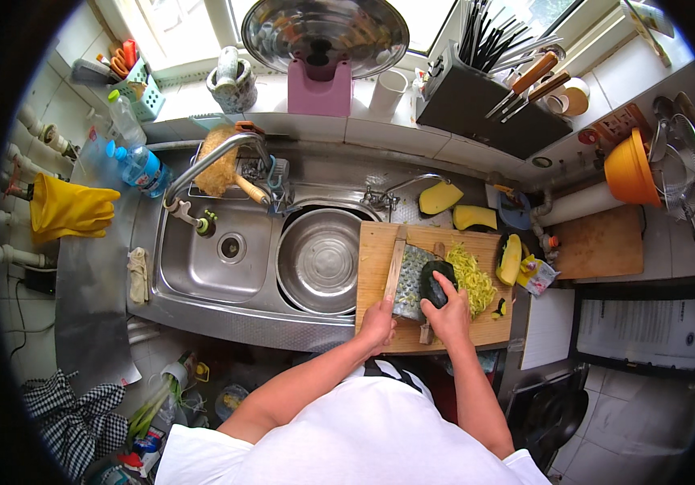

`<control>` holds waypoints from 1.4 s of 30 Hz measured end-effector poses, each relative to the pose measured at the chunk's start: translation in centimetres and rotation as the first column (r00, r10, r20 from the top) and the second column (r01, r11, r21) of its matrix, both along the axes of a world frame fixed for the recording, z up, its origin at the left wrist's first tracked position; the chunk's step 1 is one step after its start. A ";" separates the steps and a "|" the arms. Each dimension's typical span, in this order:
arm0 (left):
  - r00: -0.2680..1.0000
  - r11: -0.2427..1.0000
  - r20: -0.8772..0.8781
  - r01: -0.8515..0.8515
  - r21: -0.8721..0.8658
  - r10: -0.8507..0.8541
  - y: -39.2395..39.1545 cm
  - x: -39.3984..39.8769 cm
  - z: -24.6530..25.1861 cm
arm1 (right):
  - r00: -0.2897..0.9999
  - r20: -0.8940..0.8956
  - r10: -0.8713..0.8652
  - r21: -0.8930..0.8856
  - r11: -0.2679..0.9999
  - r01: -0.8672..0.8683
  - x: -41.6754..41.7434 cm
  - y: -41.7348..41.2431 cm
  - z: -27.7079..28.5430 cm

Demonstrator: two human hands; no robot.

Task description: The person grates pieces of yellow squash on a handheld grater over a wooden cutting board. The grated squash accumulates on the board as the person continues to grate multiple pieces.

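Observation:
My left hand [378,327] grips the near end of the wooden side rail of a metal grater [409,277]. The grater lies over a wooden cutting board [375,254]. Under my right hand [449,315], a dark green-skinned squash piece [435,282] is held against the grating face, its cut side hidden. A heap of yellow-green shreds [472,279] lies to the right of the grater. Small scraps [499,308] with dark rind are near the board's right edge. Another cut squash piece [510,259] rests at that edge, its yellow flesh showing.
Two more yellow-fleshed squash pieces [440,199] lie behind the board. To its left, a round metal basin [323,262] sits in one sink bowl, beside another sink bowl [214,273] under a curved faucet [217,151]. A crumpled packet [536,274] is at the right.

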State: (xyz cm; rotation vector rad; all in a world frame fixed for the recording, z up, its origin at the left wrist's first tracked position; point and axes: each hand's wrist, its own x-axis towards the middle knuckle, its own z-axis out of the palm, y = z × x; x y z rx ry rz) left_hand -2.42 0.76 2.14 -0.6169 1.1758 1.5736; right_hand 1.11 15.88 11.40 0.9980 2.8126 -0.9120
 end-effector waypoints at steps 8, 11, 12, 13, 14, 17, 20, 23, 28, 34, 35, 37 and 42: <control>0.999 0.998 -0.044 0.031 -0.053 -0.033 0.2 0.2 0.1 | 0.985 -0.170 0.004 -0.272 0.961 -0.051 0.6 -0.4 -1.7; 0.999 1.000 -0.038 0.017 -0.010 -0.017 0.2 0.3 0.0 | 0.970 -0.234 -0.068 -0.365 0.931 -0.023 -3.4 3.7 -5.3; 1.000 1.000 -0.014 0.000 0.018 0.000 0.2 -0.1 0.2 | 0.960 -0.255 -0.118 -0.397 0.918 0.008 -4.3 4.4 -4.9; 1.000 0.999 0.010 -0.017 0.047 0.016 0.1 -0.3 0.4 | 0.947 -0.274 -0.169 -0.429 0.902 0.037 -5.0 4.7 -4.6; 1.000 0.999 0.016 -0.016 0.032 0.015 -0.1 -0.4 0.6 | 0.964 -0.146 -0.221 -0.432 0.891 0.138 -4.5 5.0 -4.0; 1.000 1.000 0.028 -0.005 0.010 0.005 0.3 -0.3 0.9 | 0.969 -0.113 -0.220 -0.269 0.946 0.184 -3.0 6.7 -5.6; 1.000 1.000 0.022 0.002 -0.008 -0.002 0.4 -0.2 0.7 | 0.931 -0.219 -0.291 -0.319 0.923 0.214 -3.2 6.7 -7.5; 1.000 1.000 0.019 -0.011 -0.021 0.011 0.1 -0.2 0.5 | 0.943 -0.253 -0.214 -0.192 0.967 0.168 -3.9 4.3 -5.0; 1.000 0.999 -0.018 -0.006 -0.040 0.006 0.1 0.0 0.5 | 0.991 -0.107 -0.081 -0.169 0.984 0.062 -0.2 -0.2 -0.2; 0.999 0.999 -0.031 -0.011 -0.040 0.010 0.7 0.3 0.6 | 0.962 -0.209 -0.174 -0.066 0.984 0.163 -6.0 2.7 -4.2; 1.000 0.999 -0.018 -0.015 -0.039 0.014 0.4 0.5 0.7 | 0.968 -0.195 -0.159 -0.075 0.986 0.147 -6.1 3.5 -4.2; 0.999 0.999 0.004 -0.041 -0.025 0.041 0.4 0.3 0.7 | 0.978 -0.102 -0.183 -0.096 0.980 0.174 -5.3 3.4 -3.8; 1.000 0.998 -0.013 -0.017 -0.055 0.016 0.3 -0.1 0.8 | 0.973 -0.148 -0.178 -0.150 0.976 0.156 0.8 1.6 -3.2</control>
